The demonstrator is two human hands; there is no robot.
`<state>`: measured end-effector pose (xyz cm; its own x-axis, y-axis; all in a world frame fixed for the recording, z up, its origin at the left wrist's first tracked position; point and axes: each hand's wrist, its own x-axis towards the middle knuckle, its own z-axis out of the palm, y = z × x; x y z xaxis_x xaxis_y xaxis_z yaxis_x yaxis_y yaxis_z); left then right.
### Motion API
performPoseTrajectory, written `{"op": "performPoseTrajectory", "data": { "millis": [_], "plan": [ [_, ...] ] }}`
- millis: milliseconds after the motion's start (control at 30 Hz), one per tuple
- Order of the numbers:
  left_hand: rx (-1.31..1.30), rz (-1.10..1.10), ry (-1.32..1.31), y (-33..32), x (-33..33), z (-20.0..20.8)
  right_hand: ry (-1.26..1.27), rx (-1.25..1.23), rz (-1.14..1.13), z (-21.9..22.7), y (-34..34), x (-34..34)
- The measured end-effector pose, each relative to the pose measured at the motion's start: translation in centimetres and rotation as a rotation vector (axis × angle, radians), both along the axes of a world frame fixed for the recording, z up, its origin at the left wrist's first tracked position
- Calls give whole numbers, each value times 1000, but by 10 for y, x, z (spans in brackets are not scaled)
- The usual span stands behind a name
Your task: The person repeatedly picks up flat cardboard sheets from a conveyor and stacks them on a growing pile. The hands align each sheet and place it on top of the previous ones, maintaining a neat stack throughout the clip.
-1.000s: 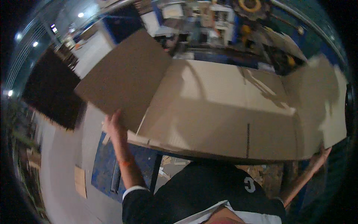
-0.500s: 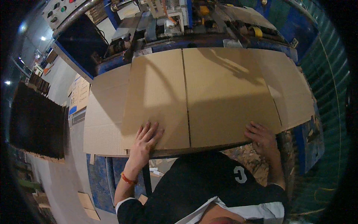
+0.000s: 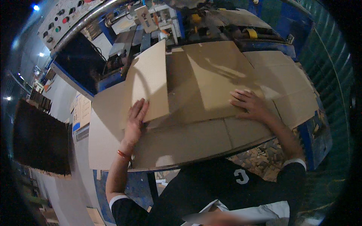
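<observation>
A slotted brown cardboard sheet (image 3: pixel 222 81) lies on other sheets in front of me, its far edge at the machine. Its left panel (image 3: pixel 151 81) tilts up from the rest, with its far corner raised. My left hand (image 3: pixel 136 118) rests on this panel's near left part, fingers stretched and close together, thumb hidden. On the right part of the same sheet lies my right hand (image 3: pixel 250 106), its fingers slightly spread. Nearer my body, another cardboard sheet (image 3: pixel 181 145) shows from under it.
A blue-framed machine (image 3: pixel 269 47) with rollers and belts stands ahead. Its control panel (image 3: pixel 62 22) is at the upper left. Cardboard scraps (image 3: pixel 260 160) lie below at the right. A dark stack of sheets (image 3: pixel 41 139) stands left, and a green corrugated wall (image 3: pixel 332 94) right.
The top sheet has slid away from me toward the machine, and its left panel has risen. Both hands moved forward with it, uncovering the sheet beneath. The view has shifted slightly.
</observation>
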<state>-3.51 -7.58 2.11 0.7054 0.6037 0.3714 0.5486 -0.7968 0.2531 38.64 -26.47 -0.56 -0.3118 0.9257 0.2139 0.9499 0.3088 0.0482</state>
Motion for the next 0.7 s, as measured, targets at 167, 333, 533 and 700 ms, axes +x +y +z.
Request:
{"op": "performPoseTrajectory", "data": {
  "millis": [167,333,533,700],
  "plan": [
    [103,-17,-56,33,16,-11,24,-84,-88,2,45,21],
    [265,-31,-76,72,58,-29,95,-81,-208,-4,87,55],
    [286,320,9,116,79,-31,-59,110,-498,-14,116,32],
    [192,159,-121,67,11,-21,243,82,-559,3,49,29]
  ]
}}
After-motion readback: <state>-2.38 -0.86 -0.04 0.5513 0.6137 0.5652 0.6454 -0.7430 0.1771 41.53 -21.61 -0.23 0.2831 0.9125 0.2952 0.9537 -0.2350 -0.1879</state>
